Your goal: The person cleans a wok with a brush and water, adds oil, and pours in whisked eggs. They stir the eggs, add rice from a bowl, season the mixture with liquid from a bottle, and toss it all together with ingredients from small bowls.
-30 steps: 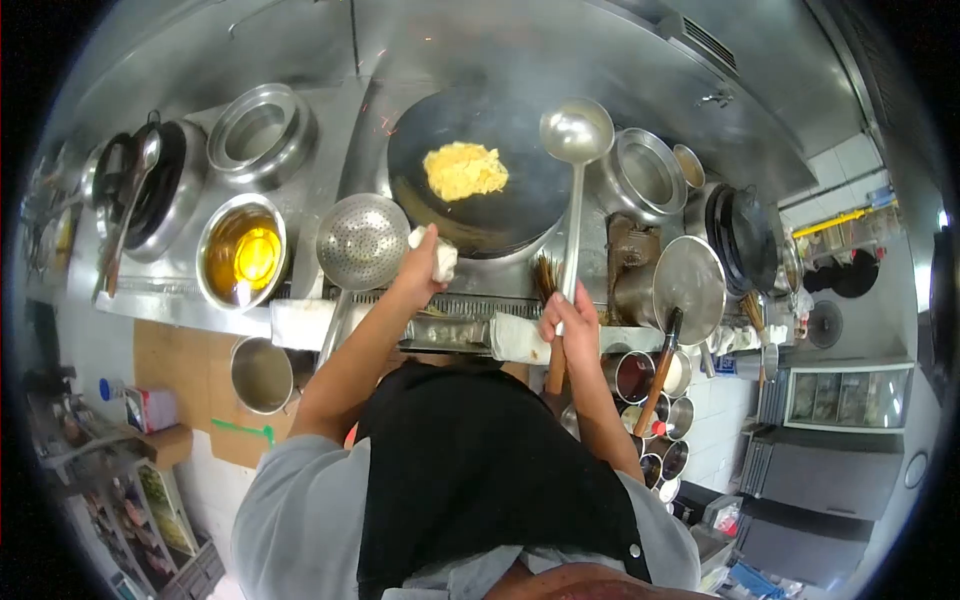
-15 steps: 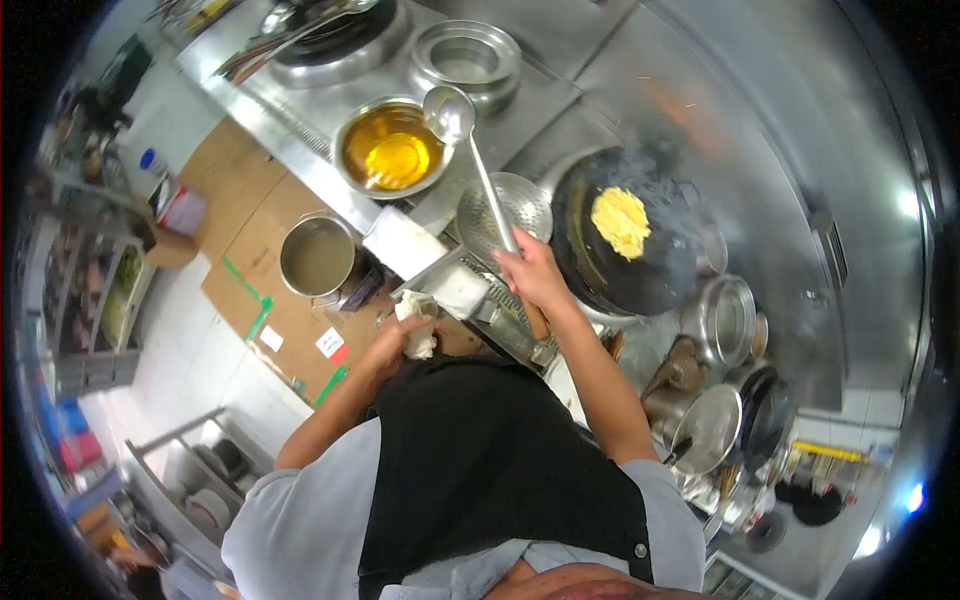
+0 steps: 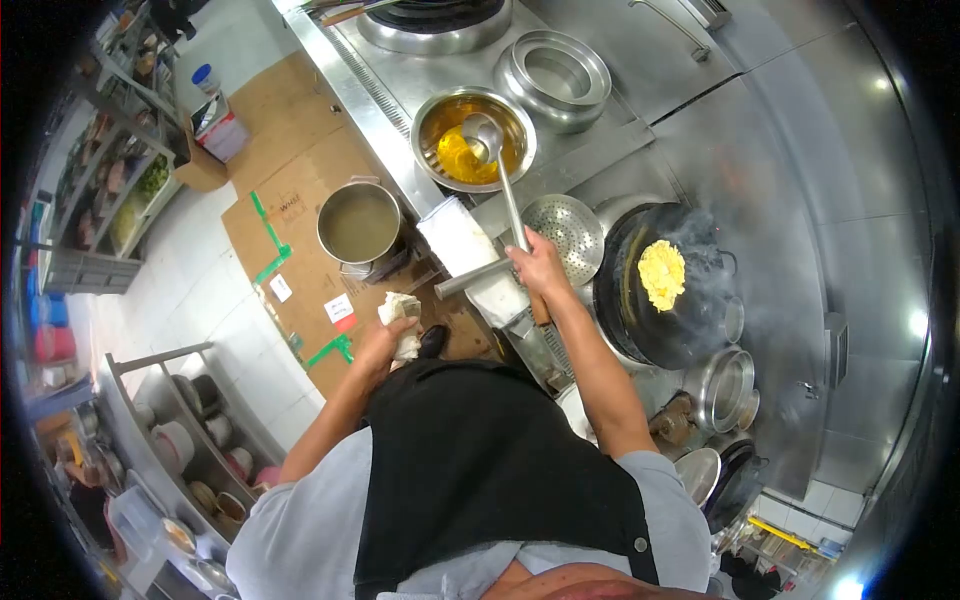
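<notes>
My right hand is closed round the handle of a long ladle. The ladle's bowl reaches into a steel bowl of yellow oil. My left hand grips a crumpled whitish cloth by my waist, away from the stove. A round perforated strainer lies just beyond my right hand. To the right, a dark wok gives off smoke, with a yellow cooked egg in it.
A pot of cloudy liquid stands low at the left, over floor cardboard. Folded white cloth lies along the stove edge. A steel ring stand is at the back, and steel pots are at the right.
My right hand has moved the ladle from beside the oil bowl's rim into the oil. My view has shifted, and my left hand still holds the cloth. The egg remains in the wok.
</notes>
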Demonstrator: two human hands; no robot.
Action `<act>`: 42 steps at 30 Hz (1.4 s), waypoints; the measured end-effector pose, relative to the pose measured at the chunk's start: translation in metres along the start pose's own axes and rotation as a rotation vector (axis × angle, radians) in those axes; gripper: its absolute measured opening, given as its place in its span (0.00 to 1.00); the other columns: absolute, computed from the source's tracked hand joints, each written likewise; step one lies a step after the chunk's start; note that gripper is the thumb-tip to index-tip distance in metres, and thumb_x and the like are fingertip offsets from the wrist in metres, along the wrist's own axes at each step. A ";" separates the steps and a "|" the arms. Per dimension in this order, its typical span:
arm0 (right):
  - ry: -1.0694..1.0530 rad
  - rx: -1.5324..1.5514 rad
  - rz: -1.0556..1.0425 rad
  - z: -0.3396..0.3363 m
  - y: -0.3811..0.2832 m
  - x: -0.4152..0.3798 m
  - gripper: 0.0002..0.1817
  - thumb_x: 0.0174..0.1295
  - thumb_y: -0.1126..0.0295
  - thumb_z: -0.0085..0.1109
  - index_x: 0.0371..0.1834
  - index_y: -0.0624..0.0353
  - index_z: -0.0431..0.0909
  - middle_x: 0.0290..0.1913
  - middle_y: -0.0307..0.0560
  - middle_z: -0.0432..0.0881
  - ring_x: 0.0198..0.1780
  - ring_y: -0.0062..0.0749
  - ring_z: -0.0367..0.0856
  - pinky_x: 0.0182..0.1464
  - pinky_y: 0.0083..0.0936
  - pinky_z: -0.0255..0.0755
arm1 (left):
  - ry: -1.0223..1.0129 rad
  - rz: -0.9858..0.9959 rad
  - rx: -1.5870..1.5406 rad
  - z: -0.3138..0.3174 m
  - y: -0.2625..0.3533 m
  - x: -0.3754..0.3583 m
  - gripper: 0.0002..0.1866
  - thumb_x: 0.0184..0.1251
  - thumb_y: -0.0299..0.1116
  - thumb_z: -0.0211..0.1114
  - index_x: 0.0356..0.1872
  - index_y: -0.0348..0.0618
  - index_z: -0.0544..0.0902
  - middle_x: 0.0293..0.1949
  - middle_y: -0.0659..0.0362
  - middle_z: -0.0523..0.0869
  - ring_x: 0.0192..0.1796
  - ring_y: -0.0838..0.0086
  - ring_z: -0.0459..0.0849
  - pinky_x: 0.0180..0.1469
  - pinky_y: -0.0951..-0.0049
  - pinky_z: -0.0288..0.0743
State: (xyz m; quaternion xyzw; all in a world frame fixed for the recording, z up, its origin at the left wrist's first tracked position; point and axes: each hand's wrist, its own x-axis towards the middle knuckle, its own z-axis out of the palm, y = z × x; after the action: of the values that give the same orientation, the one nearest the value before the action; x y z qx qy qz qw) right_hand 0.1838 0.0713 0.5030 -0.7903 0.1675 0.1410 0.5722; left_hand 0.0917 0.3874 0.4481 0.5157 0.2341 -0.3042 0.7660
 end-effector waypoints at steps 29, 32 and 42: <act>0.769 1.164 0.023 -0.184 0.171 -0.289 0.10 0.74 0.69 0.57 0.54 0.56 0.75 0.23 0.36 0.73 0.18 0.24 0.71 0.21 0.26 0.66 | -0.753 -0.348 0.374 0.290 -0.067 0.066 0.24 0.84 0.53 0.54 0.49 0.38 0.81 0.33 0.53 0.87 0.29 0.66 0.86 0.29 0.63 0.80; 0.996 0.510 0.164 -0.171 0.184 -0.263 0.16 0.72 0.71 0.59 0.61 0.57 0.76 0.22 0.34 0.73 0.17 0.22 0.69 0.20 0.25 0.64 | -0.661 -0.386 0.401 0.335 -0.059 0.053 0.29 0.82 0.62 0.50 0.47 0.44 0.82 0.32 0.58 0.88 0.29 0.68 0.86 0.26 0.64 0.77; 0.956 0.391 -0.023 -0.135 0.182 -0.345 0.37 0.71 0.75 0.64 0.81 0.68 0.60 0.73 0.59 0.75 0.70 0.30 0.72 0.71 0.22 0.64 | -0.486 -0.305 0.316 0.394 -0.117 0.055 0.07 0.68 0.30 0.64 0.44 0.48 0.77 0.31 0.62 0.84 0.28 0.71 0.83 0.22 0.69 0.70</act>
State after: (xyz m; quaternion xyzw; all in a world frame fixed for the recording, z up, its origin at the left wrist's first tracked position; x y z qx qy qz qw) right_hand -0.2014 -0.0747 0.5309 -0.6465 0.4248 -0.2762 0.5704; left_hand 0.0654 -0.0254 0.4770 0.4996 0.0690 -0.5621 0.6555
